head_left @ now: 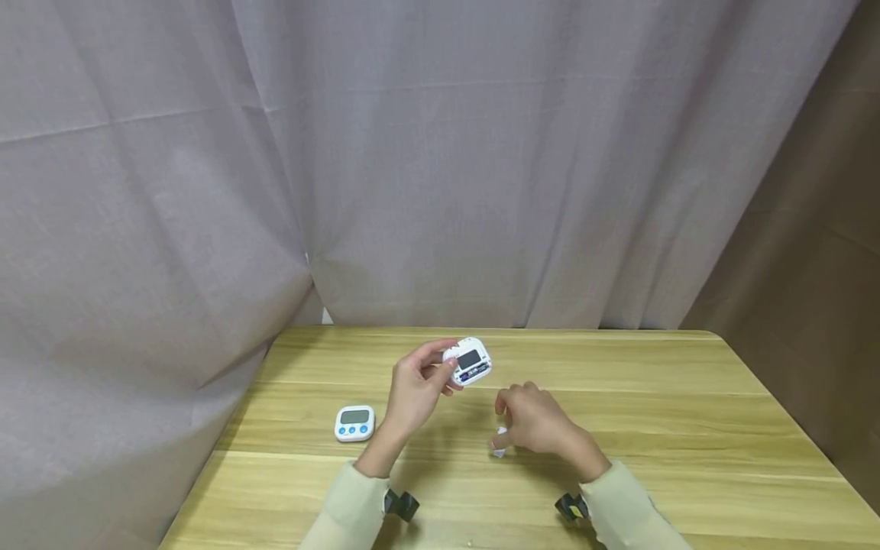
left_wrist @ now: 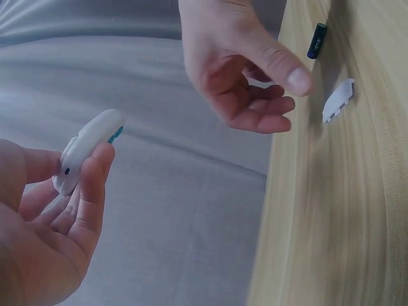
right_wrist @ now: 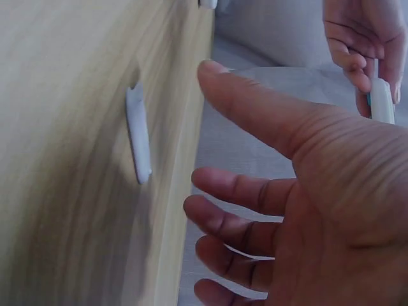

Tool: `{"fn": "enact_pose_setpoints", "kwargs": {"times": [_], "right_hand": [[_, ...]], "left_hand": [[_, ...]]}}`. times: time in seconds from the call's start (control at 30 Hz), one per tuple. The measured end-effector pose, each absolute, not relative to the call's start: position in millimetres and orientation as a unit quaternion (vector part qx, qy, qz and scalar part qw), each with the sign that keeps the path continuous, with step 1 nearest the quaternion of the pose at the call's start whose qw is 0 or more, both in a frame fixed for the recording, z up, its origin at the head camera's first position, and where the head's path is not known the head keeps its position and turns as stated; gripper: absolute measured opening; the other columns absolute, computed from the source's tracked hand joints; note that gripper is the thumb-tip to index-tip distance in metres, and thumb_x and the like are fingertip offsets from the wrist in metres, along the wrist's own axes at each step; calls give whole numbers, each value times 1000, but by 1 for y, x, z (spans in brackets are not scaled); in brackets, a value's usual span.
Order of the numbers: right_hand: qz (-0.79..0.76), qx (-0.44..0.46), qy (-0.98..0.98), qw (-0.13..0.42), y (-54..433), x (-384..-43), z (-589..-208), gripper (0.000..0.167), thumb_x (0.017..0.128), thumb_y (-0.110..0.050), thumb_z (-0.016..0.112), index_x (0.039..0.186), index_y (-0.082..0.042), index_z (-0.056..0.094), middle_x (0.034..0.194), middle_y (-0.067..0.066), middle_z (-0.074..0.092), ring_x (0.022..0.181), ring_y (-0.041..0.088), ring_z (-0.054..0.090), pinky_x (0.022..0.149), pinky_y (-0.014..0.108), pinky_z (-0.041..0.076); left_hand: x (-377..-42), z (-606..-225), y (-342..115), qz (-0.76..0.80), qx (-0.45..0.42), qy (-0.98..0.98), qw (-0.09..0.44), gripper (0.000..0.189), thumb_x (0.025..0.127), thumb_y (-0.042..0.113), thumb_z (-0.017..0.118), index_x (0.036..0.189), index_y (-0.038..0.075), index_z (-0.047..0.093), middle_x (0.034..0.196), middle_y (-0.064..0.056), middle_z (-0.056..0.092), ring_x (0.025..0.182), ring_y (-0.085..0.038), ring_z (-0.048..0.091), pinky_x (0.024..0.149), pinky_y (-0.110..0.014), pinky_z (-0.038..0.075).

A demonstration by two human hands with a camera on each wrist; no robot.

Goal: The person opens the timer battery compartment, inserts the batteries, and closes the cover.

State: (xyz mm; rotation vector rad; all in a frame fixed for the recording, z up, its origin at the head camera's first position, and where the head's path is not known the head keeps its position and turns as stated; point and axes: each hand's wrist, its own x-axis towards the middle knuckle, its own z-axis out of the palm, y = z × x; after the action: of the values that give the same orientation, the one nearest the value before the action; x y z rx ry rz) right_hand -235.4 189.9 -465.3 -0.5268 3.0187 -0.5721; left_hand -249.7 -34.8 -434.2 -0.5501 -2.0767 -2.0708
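My left hand (head_left: 415, 388) pinches a white digital timer (head_left: 470, 360) between thumb and fingers, raised over the table. Its back faces me in the head view, with a dark battery (head_left: 473, 373) in the uncovered compartment. From the left wrist view, the timer (left_wrist: 92, 143) appears edge-on, a bit of blue showing on its front. Fingers bent but holding nothing, my right hand (head_left: 539, 418) hovers just over a small white battery cover (head_left: 499, 452). That cover (right_wrist: 138, 135) lies on the wood, apart from the fingertips in the right wrist view.
A second white timer (head_left: 354, 423) lies face up on the wooden table (head_left: 687, 428), left of my left forearm. One loose dark battery (left_wrist: 317, 41) rests near the cover in the left wrist view. Behind the table's far edge hangs a grey curtain (head_left: 440, 168).
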Motion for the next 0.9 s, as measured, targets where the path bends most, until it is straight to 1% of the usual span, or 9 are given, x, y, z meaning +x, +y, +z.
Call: {"fn": "enact_pose_setpoints", "kwargs": {"times": [0.03, 0.1, 0.2, 0.33, 0.4, 0.57, 0.63, 0.8, 0.9], "right_hand": [[-178, -171, 969, 12, 190, -235, -466, 54, 60, -40, 103, 94, -12, 72, 81, -3, 61, 82, 19, 52, 73, 41, 48], [-164, -176, 971, 10, 190, -234, -468, 54, 58, -39, 103, 92, -14, 70, 81, -4, 60, 82, 20, 51, 74, 42, 47], [-145, -180, 973, 8, 189, -232, -471, 54, 56, -39, 103, 88, -16, 67, 81, -5, 58, 81, 20, 50, 74, 42, 46], [-136, -180, 974, 13, 188, -231, -474, 53, 56, -37, 104, 84, -17, 64, 80, -5, 56, 81, 20, 48, 73, 42, 43], [-137, -179, 974, 16, 188, -231, -476, 53, 56, -37, 104, 84, -16, 64, 81, -5, 55, 81, 20, 48, 73, 42, 43], [-134, -174, 976, 18, 189, -233, -477, 52, 58, -36, 104, 83, -16, 63, 80, -5, 55, 81, 20, 49, 72, 42, 42], [-133, -172, 976, 18, 189, -233, -478, 51, 58, -35, 104, 82, -17, 63, 80, -5, 55, 80, 20, 49, 72, 41, 42], [-140, -168, 976, 18, 189, -233, -479, 51, 57, -34, 104, 80, -17, 62, 78, -6, 54, 79, 19, 49, 72, 41, 40], [-141, -164, 976, 20, 189, -233, -479, 52, 56, -34, 104, 79, -18, 61, 78, -6, 54, 79, 19, 49, 72, 41, 38]], "left_hand": [[-250, -434, -35, -692, -184, -694, 79, 33, 99, -1, 68, 132, 2, 70, 101, -25, 77, 70, -40, 75, 57, -32, 64], [-249, -434, -34, -693, -182, -693, 78, 32, 99, -1, 68, 131, 2, 70, 101, -25, 77, 71, -42, 75, 57, -31, 63], [-249, -433, -34, -691, -182, -696, 79, 32, 99, -1, 68, 131, 3, 71, 101, -25, 77, 71, -43, 75, 58, -39, 64], [-249, -434, -34, -690, -182, -696, 79, 32, 99, -1, 68, 131, 2, 71, 101, -25, 77, 71, -44, 75, 58, -39, 64], [-250, -434, -34, -690, -182, -696, 80, 32, 99, -1, 68, 131, 2, 70, 101, -25, 77, 71, -43, 75, 58, -35, 64], [-250, -431, -34, -688, -185, -696, 84, 32, 99, -1, 68, 131, 2, 71, 101, -25, 77, 69, -40, 75, 58, -41, 64], [-250, -430, -33, -689, -186, -696, 84, 32, 99, -1, 68, 131, 2, 71, 101, -25, 77, 69, -41, 75, 58, -40, 64], [-249, -431, -33, -689, -186, -696, 80, 32, 99, -1, 68, 131, 2, 70, 101, -25, 77, 70, -44, 74, 56, -28, 62], [-248, -432, -33, -689, -184, -696, 79, 33, 99, -1, 68, 132, 0, 69, 102, -26, 77, 70, -41, 75, 56, -28, 62]]}}
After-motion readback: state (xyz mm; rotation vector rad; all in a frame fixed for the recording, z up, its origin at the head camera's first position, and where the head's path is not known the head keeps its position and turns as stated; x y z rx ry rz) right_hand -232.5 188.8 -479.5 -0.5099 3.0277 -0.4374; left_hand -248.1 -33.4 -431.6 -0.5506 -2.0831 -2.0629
